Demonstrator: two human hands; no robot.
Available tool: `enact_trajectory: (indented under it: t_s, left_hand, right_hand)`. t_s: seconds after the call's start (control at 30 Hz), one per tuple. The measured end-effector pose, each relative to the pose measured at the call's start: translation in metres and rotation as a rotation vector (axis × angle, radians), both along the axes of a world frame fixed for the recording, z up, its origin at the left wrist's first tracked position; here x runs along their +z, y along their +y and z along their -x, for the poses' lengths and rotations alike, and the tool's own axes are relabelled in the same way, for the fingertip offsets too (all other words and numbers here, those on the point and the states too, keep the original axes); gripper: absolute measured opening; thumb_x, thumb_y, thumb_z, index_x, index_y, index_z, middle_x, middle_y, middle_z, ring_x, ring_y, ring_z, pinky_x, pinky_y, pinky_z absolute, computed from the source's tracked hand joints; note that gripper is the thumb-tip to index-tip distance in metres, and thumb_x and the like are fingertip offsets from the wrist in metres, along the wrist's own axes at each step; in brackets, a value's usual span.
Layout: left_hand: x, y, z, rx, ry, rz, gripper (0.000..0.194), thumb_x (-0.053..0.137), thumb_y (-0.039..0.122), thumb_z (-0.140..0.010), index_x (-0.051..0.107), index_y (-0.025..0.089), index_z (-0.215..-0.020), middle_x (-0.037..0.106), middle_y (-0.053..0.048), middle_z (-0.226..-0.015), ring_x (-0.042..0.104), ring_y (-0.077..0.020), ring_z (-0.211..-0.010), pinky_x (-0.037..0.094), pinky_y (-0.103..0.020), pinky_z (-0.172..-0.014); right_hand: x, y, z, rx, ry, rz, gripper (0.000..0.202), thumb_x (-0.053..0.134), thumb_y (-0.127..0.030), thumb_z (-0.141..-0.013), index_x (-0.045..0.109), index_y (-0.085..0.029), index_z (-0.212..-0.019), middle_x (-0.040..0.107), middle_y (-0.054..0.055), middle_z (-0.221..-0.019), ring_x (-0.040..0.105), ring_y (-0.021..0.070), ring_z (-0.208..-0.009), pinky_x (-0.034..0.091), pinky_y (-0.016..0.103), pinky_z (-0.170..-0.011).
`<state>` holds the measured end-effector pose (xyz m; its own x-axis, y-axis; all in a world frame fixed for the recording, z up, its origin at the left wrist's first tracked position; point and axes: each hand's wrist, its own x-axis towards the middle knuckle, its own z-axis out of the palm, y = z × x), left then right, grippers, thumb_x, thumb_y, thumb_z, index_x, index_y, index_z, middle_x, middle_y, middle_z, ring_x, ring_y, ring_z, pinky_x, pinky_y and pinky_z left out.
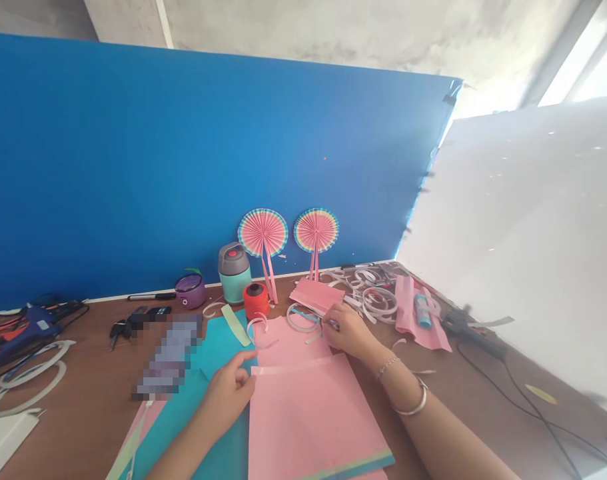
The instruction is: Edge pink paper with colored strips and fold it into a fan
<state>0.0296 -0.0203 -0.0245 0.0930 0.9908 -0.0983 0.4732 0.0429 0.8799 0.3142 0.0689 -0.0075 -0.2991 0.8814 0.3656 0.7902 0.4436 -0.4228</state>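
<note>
A large pink sheet (313,413) with a green and blue band along its lower edge lies at the front centre, over another pink sheet (288,340). My left hand (230,389) is at its upper left corner, index finger stretched out, thumb at the paper's edge, nothing seen in it. My right hand (350,330) reaches past the sheet's upper right side, fingers bent down beside a curled white strip (303,327) and a folded pink paper (317,295); what its fingertips hold, if anything, is hidden. Teal paper (218,427) lies under my left forearm.
Two pink pleated fans (263,232) stand against the blue board (183,153). Nearby are a teal container (234,277), a red spool (256,301) and a purple cup (190,291). A glue gun (28,330) lies left; paper curls (380,303), a glue stick (422,311) and cables lie right.
</note>
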Motion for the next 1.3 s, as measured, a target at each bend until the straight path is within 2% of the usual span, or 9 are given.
enact_trajectory:
  t_s: [0.23, 0.37, 0.53, 0.6, 0.77, 0.93, 1.07, 1.17, 1.3]
  left_hand:
    - [0.002, 0.0, -0.001, 0.011, 0.039, -0.019, 0.048, 0.047, 0.04, -0.076, 0.053, 0.014, -0.116, 0.033, 0.009, -0.051, 0.038, -0.0136, -0.049, 0.027, -0.023, -0.05]
    - [0.002, 0.001, -0.002, 0.026, 0.031, -0.038, 0.047, 0.05, 0.039, -0.074, 0.056, 0.015, -0.114, 0.037, 0.009, -0.049, 0.039, -0.0133, -0.047, 0.027, -0.023, -0.049]
    - [0.005, -0.001, -0.004, 0.021, 0.036, -0.027, 0.048, 0.049, 0.038, -0.073, 0.055, 0.015, -0.114, 0.036, 0.01, -0.049, 0.037, -0.0128, -0.047, 0.026, -0.022, -0.049]
    - [0.008, -0.002, -0.005, 0.017, 0.033, -0.016, 0.048, 0.049, 0.04, -0.073, 0.055, 0.015, -0.114, 0.035, 0.01, -0.05, 0.036, -0.0127, -0.048, 0.026, -0.023, -0.048]
    - [0.009, -0.003, -0.004, 0.016, 0.045, -0.012, 0.049, 0.049, 0.041, -0.073, 0.055, 0.016, -0.114, 0.036, 0.009, -0.05, 0.038, -0.0135, -0.048, 0.026, -0.023, -0.049]
    - [0.012, -0.004, -0.005, 0.001, 0.084, -0.012, 0.05, 0.046, 0.039, -0.073, 0.054, 0.014, -0.115, 0.036, 0.008, -0.051, 0.039, -0.0143, -0.051, 0.027, -0.024, -0.051]
    - [0.013, -0.004, -0.006, -0.006, 0.081, 0.001, 0.05, 0.045, 0.039, -0.072, 0.054, 0.014, -0.115, 0.035, 0.008, -0.051, 0.038, -0.0144, -0.05, 0.026, -0.024, -0.051]
    - [0.008, -0.003, -0.004, -0.01, 0.077, -0.004, 0.049, 0.047, 0.038, -0.071, 0.054, 0.015, -0.114, 0.034, 0.009, -0.05, 0.038, -0.0144, -0.049, 0.026, -0.024, -0.051]
    - [0.0, -0.001, -0.001, -0.008, 0.089, -0.02, 0.047, 0.047, 0.037, -0.072, 0.055, 0.016, -0.114, 0.033, 0.009, -0.05, 0.038, -0.0142, -0.049, 0.026, -0.024, -0.051]
  right_hand:
    - [-0.012, 0.003, 0.021, -0.065, -0.104, -0.074, 0.02, 0.053, -0.024, -0.086, 0.071, -0.02, -0.094, 0.058, 0.008, -0.092, 0.052, 0.0219, -0.089, 0.04, 0.034, -0.08]
    - [-0.02, 0.009, 0.028, -0.12, -0.123, -0.085, 0.019, 0.053, -0.02, -0.086, 0.07, -0.02, -0.094, 0.056, 0.009, -0.094, 0.05, 0.0223, -0.089, 0.039, 0.034, -0.081]
    - [-0.023, 0.013, 0.028, -0.125, -0.027, -0.03, 0.013, 0.055, -0.015, -0.081, 0.068, -0.017, -0.079, 0.057, 0.009, -0.093, 0.05, 0.0229, -0.091, 0.039, 0.035, -0.082]
    - [-0.023, 0.014, 0.027, -0.128, -0.007, -0.009, 0.013, 0.055, -0.014, -0.08, 0.067, -0.017, -0.077, 0.058, 0.008, -0.093, 0.051, 0.0227, -0.091, 0.039, 0.034, -0.082]
    - [-0.018, 0.015, 0.01, -0.153, 0.003, 0.005, 0.019, 0.05, -0.011, -0.08, 0.066, -0.016, -0.089, 0.061, 0.008, -0.095, 0.051, 0.0221, -0.093, 0.039, 0.032, -0.08]
    - [-0.008, 0.012, -0.008, -0.123, -0.014, 0.029, 0.018, 0.054, -0.01, -0.074, 0.067, -0.018, -0.083, 0.062, 0.005, -0.086, 0.053, 0.0193, -0.084, 0.039, 0.029, -0.074]
    - [-0.005, 0.004, 0.007, -0.033, -0.099, -0.035, 0.024, 0.05, -0.016, -0.084, 0.069, -0.023, -0.098, 0.06, 0.008, -0.104, 0.051, 0.0218, -0.097, 0.037, 0.033, -0.081]
    - [-0.004, -0.004, 0.02, -0.005, -0.224, -0.017, 0.033, 0.047, -0.013, -0.084, 0.063, -0.023, -0.111, 0.055, 0.009, -0.117, 0.047, 0.0239, -0.105, 0.035, 0.036, -0.084]
    - [0.0, -0.011, 0.022, -0.164, -0.325, 0.082, 0.04, 0.049, -0.006, -0.072, 0.06, -0.017, -0.108, 0.056, 0.012, -0.108, 0.049, 0.0258, -0.099, 0.036, 0.033, -0.076]
